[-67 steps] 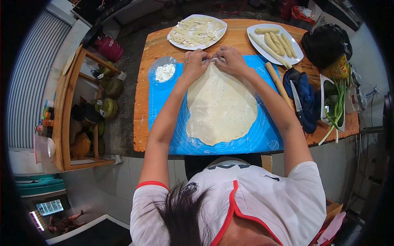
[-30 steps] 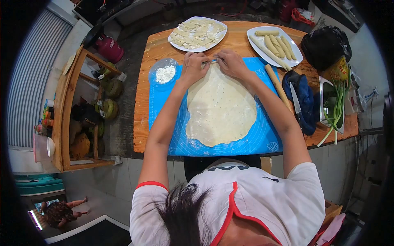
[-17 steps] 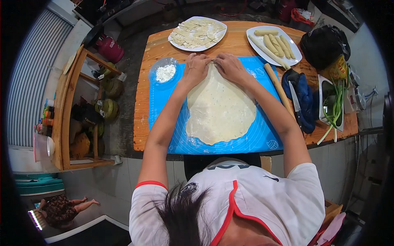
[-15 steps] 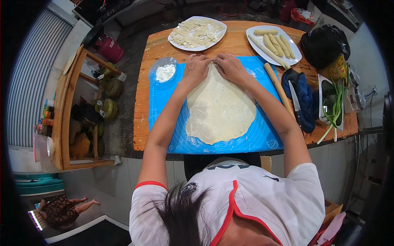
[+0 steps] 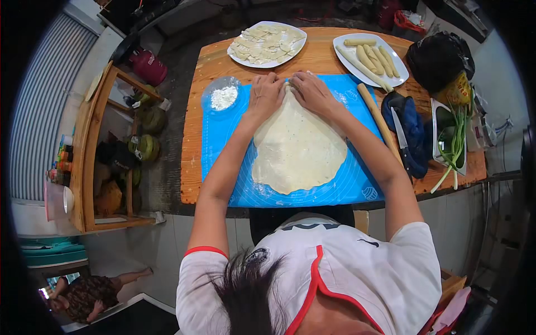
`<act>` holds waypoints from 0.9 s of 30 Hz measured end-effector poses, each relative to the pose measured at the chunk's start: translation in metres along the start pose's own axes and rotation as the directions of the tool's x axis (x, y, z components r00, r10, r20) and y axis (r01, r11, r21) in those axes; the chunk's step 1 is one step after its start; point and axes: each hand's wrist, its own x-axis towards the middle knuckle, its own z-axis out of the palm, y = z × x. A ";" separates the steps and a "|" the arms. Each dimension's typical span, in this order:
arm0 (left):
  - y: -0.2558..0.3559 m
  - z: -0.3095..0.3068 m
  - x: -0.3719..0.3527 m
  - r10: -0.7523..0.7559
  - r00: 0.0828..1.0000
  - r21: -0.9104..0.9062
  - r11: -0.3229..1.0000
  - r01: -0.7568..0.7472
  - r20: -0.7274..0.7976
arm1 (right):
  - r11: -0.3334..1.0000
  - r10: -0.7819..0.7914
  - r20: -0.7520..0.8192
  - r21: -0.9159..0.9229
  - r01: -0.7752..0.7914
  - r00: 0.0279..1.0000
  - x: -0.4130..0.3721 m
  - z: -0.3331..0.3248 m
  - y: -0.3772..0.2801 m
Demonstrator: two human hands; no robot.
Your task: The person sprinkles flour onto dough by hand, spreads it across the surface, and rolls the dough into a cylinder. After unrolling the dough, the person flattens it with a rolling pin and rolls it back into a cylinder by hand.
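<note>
A thin, pale sheet of rolled dough [image 5: 298,145], flecked with green, lies on the blue silicone mat [image 5: 220,148]. At its narrow far end, my left hand [image 5: 266,96] and my right hand [image 5: 312,94] are close together, thumbs nearly meeting. The fingers of both are curled down over the dough's far edge, and the fingertips are partly hidden. Left of my left hand stands a clear bowl of white flour [image 5: 224,98]. A wooden rolling pin [image 5: 383,121] rests along the mat's right side, beyond my right forearm.
Flat dough pieces [image 5: 268,43] fill a white plate at the back left; dough rolls [image 5: 374,60] lie on another at the back right. A knife [image 5: 400,137] rests on dark blue cloth. Further right are a metal tray [image 5: 441,120], green onions [image 5: 459,137] and a black bag [image 5: 441,60].
My hands stay at the dough's far edge with only slight finger movement. The person in the background at lower left has shifted position. The view has moved very slightly.
</note>
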 end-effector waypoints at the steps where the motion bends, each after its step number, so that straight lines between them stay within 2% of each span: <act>1: 0.003 -0.002 0.000 -0.026 0.999 -0.001 1.000 0.026 0.025 | 0.999 0.045 0.062 0.021 -0.046 0.997 0.001 -0.003 -0.001; 3: 0.004 -0.002 0.001 -0.037 0.999 -0.017 0.999 0.038 0.033 | 0.988 0.133 0.186 0.053 -0.145 0.974 0.002 -0.009 -0.004; 6: 0.001 0.001 -0.003 -0.004 1.000 -0.063 0.998 0.003 -0.016 | 0.997 -0.064 -0.074 -0.051 0.060 0.995 -0.006 0.005 0.001; 9: 0.000 0.005 -0.003 0.003 0.999 -0.083 0.996 -0.008 -0.050 | 0.995 -0.058 -0.086 -0.085 0.051 0.995 -0.006 0.011 0.005; 12: -0.002 0.003 -0.003 -0.034 0.999 -0.074 0.997 0.032 -0.026 | 0.975 0.220 0.006 0.041 -0.220 0.975 0.006 -0.021 -0.010; 18: -0.004 0.001 0.004 -0.073 0.997 -0.067 0.995 0.073 0.004 | 0.956 0.232 -0.018 0.190 -0.225 0.973 0.005 -0.005 0.030; 24: -0.006 0.002 0.007 -0.103 0.995 -0.072 0.992 0.104 0.012 | 0.961 0.235 -0.071 0.163 -0.222 0.969 0.002 0.005 0.037; 27: -0.007 0.003 0.008 -0.123 0.992 -0.084 0.989 0.125 0.024 | 0.940 0.245 -0.077 0.262 -0.217 0.966 0.005 0.007 0.038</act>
